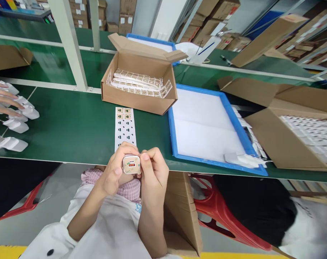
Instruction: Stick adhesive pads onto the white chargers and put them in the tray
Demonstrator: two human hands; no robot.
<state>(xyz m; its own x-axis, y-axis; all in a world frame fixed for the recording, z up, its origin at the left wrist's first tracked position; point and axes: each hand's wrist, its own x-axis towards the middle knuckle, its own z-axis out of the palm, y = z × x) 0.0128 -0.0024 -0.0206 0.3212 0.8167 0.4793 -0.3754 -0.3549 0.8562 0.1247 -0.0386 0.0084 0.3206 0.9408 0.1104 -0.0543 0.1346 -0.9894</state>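
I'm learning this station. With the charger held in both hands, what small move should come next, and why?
Probably press the sticker flat with the thumbs: both the left hand and right hand hold the charger port-face up, with a label seemingly on that face, just below the sticker sheet.

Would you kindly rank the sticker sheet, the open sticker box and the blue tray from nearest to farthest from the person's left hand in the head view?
1. Sticker sheet, on the table just beyond the left hand.
2. Open sticker box, farther back.
3. Blue tray, off to the right; its near corner is close to call against the box.
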